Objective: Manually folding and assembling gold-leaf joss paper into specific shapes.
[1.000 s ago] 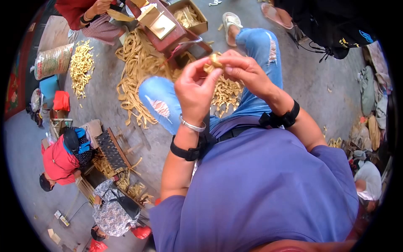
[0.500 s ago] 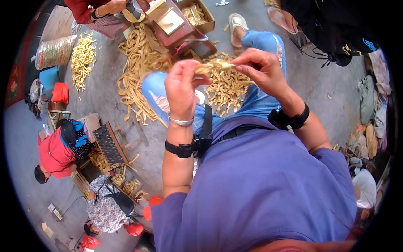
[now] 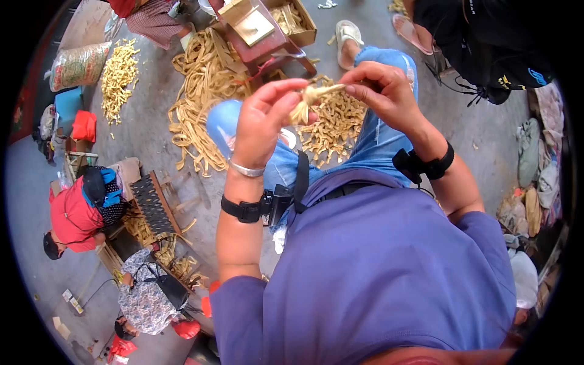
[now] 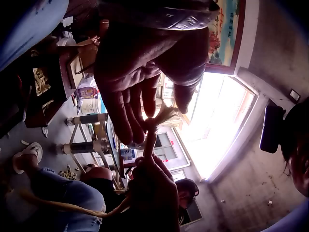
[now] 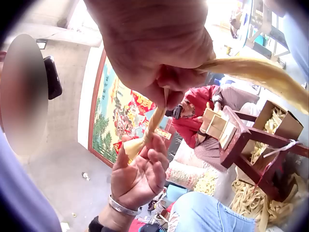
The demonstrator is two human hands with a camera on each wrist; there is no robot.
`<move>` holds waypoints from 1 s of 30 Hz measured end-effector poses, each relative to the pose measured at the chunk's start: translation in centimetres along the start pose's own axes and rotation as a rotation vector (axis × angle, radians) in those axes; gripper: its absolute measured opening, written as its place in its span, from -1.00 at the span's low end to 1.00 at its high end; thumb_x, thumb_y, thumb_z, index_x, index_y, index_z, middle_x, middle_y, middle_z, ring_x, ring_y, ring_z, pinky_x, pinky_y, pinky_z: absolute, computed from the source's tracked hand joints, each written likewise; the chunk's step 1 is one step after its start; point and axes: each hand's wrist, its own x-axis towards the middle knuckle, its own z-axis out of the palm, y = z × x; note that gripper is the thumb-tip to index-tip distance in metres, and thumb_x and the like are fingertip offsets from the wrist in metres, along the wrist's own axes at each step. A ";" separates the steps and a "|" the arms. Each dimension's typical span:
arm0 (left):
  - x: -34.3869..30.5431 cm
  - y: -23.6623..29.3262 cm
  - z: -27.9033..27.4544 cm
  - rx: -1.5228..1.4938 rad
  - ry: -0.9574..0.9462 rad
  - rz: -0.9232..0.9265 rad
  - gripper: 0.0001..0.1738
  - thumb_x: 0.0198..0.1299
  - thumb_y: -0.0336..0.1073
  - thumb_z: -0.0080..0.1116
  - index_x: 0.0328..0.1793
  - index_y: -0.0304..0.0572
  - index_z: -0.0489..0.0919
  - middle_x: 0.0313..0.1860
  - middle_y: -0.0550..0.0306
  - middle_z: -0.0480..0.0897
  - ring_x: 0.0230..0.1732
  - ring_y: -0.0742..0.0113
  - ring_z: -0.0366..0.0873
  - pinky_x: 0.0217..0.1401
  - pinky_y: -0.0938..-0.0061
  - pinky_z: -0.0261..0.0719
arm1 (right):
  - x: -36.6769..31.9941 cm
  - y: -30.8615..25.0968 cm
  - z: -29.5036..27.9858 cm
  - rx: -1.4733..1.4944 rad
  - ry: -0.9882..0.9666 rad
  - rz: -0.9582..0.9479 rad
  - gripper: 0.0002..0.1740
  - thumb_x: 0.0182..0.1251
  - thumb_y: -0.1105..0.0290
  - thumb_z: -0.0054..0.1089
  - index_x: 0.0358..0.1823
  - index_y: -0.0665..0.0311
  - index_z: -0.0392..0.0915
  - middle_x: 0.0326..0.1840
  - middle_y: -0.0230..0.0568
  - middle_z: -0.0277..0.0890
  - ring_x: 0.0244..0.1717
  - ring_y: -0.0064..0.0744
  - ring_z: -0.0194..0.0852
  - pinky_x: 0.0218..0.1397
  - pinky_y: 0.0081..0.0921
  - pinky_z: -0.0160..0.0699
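A pale yellow strip [image 3: 311, 96] with a knot near one end is stretched between the two hands. My right hand [image 3: 389, 97] pinches it between thumb and fingertips, and its long tail [image 5: 260, 75] hangs out past that hand. My left hand [image 3: 258, 121] is at the knot, its straight fingers touching it. In the left wrist view the flared end [image 4: 166, 113] lies between the left fingers and thumb, which stand apart. Beneath the hands, a heap of small knotted pieces [image 3: 334, 137] lies between the knees.
Long loose strips [image 3: 201, 109] lie in a tangle left of the heap. Behind stand a dark red stool [image 3: 261, 45] and a cardboard box [image 3: 295, 24] of strips. Further left are more small pieces [image 3: 118, 82] and a stuffed sack [image 3: 79, 66]. Other people sit around.
The hands were close together over the strip, then drew apart with it stretched between them. The left fingers have since spread from their hold, leaving the flared end showing.
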 end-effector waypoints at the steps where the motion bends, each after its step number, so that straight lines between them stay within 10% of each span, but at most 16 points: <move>1: -0.1 -0.3 0.0 0.036 -0.017 0.077 -0.44 0.05 -0.57 0.28 0.24 -0.38 0.42 -0.12 -0.08 0.65 -0.28 0.21 0.67 -0.17 0.43 0.70 | 0.0 0.3 0.2 0.049 0.010 0.041 -0.85 0.16 0.54 0.28 -0.22 0.37 0.62 -0.40 -0.32 0.61 -0.41 -0.71 0.48 -0.39 -0.69 0.40; 15: 2.2 -1.4 -2.3 0.021 -0.205 0.124 -0.33 0.16 -0.31 0.27 0.36 -0.38 0.31 0.05 -0.20 0.59 -0.10 0.11 0.66 -0.16 0.41 0.72 | 1.6 -1.8 1.7 -0.218 -0.066 -0.238 -0.77 0.02 0.47 0.41 -0.23 0.18 0.70 -0.50 -0.24 0.50 -0.52 -0.40 0.49 -0.49 -0.51 0.36; 20: 1.5 -0.4 -0.2 0.108 -0.033 0.021 -0.80 0.14 -0.45 0.27 -0.11 -0.39 0.63 -0.38 0.04 0.68 -0.51 0.41 0.62 -0.38 0.59 0.63 | 2.7 -1.7 1.7 -0.255 -0.031 -0.284 -0.83 0.06 0.46 0.39 -0.26 0.18 0.72 -0.54 -0.26 0.49 -0.56 -0.43 0.44 -0.53 -0.51 0.29; 30: 1.7 -1.6 -0.9 0.041 0.097 0.043 -0.82 0.18 -0.39 0.25 -0.18 -0.38 0.61 -0.46 0.13 0.62 -0.57 0.49 0.55 -0.48 0.57 0.66 | 3.2 -0.1 2.0 -0.203 -0.067 -0.142 -0.86 0.06 0.43 0.40 -0.30 0.24 0.71 -0.57 -0.24 0.51 -0.56 -0.51 0.45 -0.53 -0.56 0.31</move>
